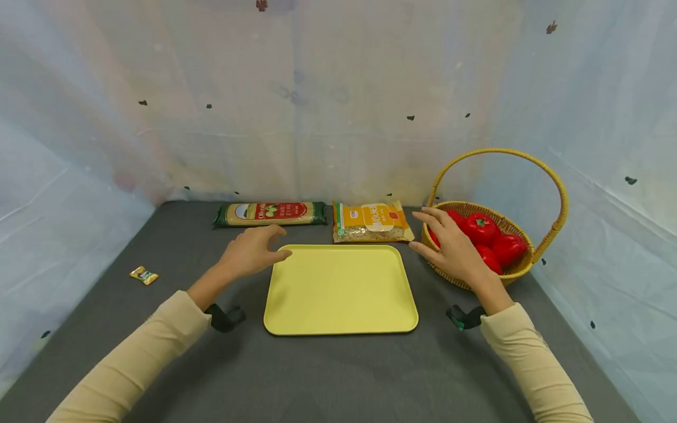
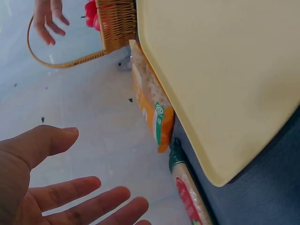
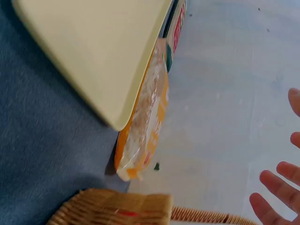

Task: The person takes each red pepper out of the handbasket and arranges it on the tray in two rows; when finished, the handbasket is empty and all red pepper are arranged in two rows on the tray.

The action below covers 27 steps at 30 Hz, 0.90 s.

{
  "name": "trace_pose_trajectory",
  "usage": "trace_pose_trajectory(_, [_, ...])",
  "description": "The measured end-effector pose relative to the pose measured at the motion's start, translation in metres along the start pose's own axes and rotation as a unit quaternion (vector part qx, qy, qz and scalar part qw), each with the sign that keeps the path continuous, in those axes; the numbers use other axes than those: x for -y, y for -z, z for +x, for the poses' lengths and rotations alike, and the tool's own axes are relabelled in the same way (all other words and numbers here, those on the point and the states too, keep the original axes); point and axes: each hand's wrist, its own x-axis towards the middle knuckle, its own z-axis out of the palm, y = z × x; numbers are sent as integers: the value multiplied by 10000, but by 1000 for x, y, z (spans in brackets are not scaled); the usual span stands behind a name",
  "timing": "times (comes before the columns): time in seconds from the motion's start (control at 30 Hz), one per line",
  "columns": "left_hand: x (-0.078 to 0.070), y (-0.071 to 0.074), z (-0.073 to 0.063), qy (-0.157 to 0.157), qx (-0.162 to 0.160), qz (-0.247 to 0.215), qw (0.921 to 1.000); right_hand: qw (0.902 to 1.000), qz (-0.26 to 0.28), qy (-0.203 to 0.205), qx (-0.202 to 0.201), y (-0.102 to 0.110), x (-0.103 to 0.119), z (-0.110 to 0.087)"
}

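A pale yellow tray (image 1: 341,289) lies on the dark grey tabletop between both hands. My left hand (image 1: 252,251) hovers by the tray's far left corner, thumb apart from the fingers and nothing held. Over the left rim of a wicker basket (image 1: 456,283) hangs my right hand (image 1: 449,244), its fingers spread and holding nothing. Red bell peppers (image 1: 480,228) fill the basket, partly hidden by that hand. Behind the tray lie a green-ended pack of noodles (image 1: 267,214) and an orange-and-clear bag of grain or flakes (image 1: 371,222).
A small wrapped candy-like packet (image 1: 144,275) lies at the left of the table. The basket's tall arched handle (image 1: 562,200) rises at the right. Pale cloth (image 1: 338,135) with small dark patches hangs behind and on both sides.
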Motion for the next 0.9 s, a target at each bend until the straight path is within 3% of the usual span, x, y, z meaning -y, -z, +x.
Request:
trace_pose_trajectory(0.27, [18, -15, -2, 40, 41, -552, 9985, 9955, 198, -179, -906, 2, -30, -3])
trace_pose_trajectory(0.4, [27, -23, -3, 124, -21, -762, 9970, 9927, 278, -429, -1095, 7, -44, -3])
trace_pose_trajectory(0.73, [55, -44, -2, 625, -28, -1292, 9896, 9863, 585, -1439, -549, 22, -76, -3])
trace_pose_trajectory(0.9, [65, -55, 1, 884, 184, -1753, 9804, 9789, 673, -1920, -210, 32, -89, -2])
